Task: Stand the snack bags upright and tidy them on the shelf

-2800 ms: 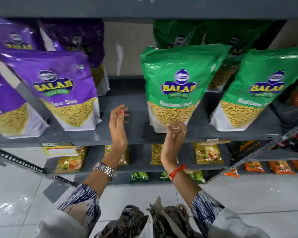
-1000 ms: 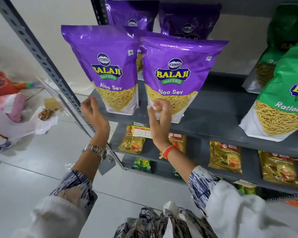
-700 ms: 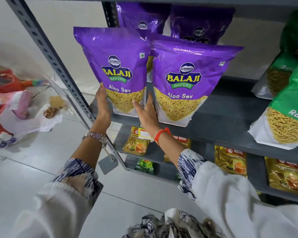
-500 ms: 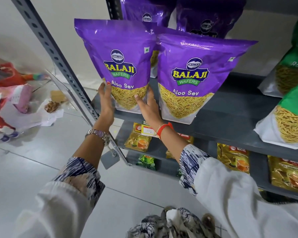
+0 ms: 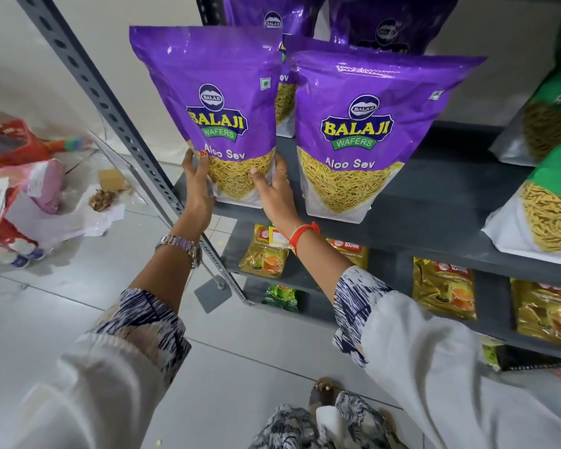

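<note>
While the front-left purple Aloo Sev bag (image 5: 221, 124) is getting squared up, it's sitting at the left end of the grey shelf (image 5: 434, 202), right next to the slotted upright post (image 5: 110, 102). Both hands are clamped on its lower corners: the left hand (image 5: 197, 186) is pressing the left edge, the right hand (image 5: 274, 192) is cupping the right edge, so they're apart with the bag between them. Its long axis is running bottom to top, the sealed top edge is pointing up and the printed face is looking out at the person, though the whole thing is leaning a touch to the left. Can't tell if the base is fully down on the shelf or hovering just off it.

Just beside it, the second Aloo Sev bag (image 5: 363, 137) is already standing on its base, face out, nearly touching the first. More purple bags (image 5: 386, 24) are standing behind them, and the green bags (image 5: 551, 202) over on the right are upright too, tilting a bit.

So progress-wise it's looking mostly done on this level; what's probably left is settling this one bag straight and flush with its neighbour. Gold tea packets (image 5: 444, 293) are sitting on the lower shelf, and nobody's touching those.
</note>
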{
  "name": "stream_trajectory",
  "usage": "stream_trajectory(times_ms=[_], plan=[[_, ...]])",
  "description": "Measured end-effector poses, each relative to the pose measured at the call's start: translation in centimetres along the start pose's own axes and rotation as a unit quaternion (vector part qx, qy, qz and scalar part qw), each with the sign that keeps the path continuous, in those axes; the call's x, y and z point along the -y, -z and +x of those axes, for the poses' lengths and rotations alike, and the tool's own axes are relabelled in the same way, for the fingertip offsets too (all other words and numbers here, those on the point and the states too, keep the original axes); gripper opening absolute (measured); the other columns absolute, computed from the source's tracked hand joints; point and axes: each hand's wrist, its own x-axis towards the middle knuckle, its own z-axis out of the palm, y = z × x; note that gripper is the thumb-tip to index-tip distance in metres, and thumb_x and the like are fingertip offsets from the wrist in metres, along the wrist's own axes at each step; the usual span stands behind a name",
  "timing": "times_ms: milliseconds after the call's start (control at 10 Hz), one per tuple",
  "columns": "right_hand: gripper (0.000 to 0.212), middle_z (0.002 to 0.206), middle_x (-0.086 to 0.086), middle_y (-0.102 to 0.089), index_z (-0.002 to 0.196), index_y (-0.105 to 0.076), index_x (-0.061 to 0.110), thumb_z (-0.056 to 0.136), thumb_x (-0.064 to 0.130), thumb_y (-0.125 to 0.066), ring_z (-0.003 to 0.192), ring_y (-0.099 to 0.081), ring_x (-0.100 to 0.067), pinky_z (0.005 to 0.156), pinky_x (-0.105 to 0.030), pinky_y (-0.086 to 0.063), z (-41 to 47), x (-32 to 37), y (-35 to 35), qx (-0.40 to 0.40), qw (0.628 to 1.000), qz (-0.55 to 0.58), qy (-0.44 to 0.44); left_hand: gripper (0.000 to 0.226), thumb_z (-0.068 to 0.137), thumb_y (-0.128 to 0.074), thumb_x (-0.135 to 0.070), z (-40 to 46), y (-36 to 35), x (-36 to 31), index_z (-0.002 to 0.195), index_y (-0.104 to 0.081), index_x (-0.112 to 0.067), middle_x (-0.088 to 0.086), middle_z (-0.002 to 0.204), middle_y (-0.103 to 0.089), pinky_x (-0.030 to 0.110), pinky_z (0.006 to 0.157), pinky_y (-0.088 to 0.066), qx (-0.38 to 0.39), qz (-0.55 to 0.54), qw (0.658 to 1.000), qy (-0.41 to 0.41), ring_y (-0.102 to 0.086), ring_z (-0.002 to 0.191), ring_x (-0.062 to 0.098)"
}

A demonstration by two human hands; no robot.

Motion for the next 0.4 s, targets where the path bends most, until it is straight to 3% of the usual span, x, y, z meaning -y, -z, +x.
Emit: stream_trajectory(times_ms=[200, 300, 400], plan=[[0.055, 0.143, -0.016, -0.045, 0.143, -0.025, 0.005, 0.094, 0.016, -0.049, 0.118, -0.045, -0.013, 0.074, 0.006, -0.036, 0.34, 0.11, 0.95, 0.013, 1.0, 0.015, 0.017, 0.063, 0.09, -0.048, -0.038, -0.02, -0.39, 0.04, 0.142, -0.013, -0.026, 0.011, 0.144, -0.04, 0.052, 0.104, -0.041, 0.019, -0.002, 1.0, 0.006, -0.042, 0.13, 0.029], [0.057, 0.144, -0.015, -0.044, 0.143, -0.024, 0.007, 0.094, 0.02, -0.049, 0.13, -0.045, -0.022, 0.078, 0.002, -0.038, 0.09, 0.44, 1.15, 0.017, 1.0, 0.005, 0.012, 0.061, 0.092, -0.046, -0.035, -0.45, -0.52, -0.2, 0.142, -0.013, -0.025, 0.011, 0.144, -0.04, 0.051, 0.105, -0.04, 0.018, -0.013, 1.0, 0.005, -0.042, 0.13, 0.028], [0.069, 0.147, -0.015, -0.041, 0.146, -0.017, 0.007, 0.092, 0.035, -0.049, 0.135, -0.041, -0.026, 0.095, -0.013, -0.038, -0.05, 0.27, 1.03, 0.021, 1.0, 0.002, 0.005, 0.066, 0.091, -0.048, -0.036, -0.28, -0.48, 0.16, 0.144, -0.01, -0.028, 0.011, 0.149, -0.033, 0.052, 0.109, -0.035, 0.001, -0.013, 1.0, -0.006, -0.037, 0.134, 0.029]])
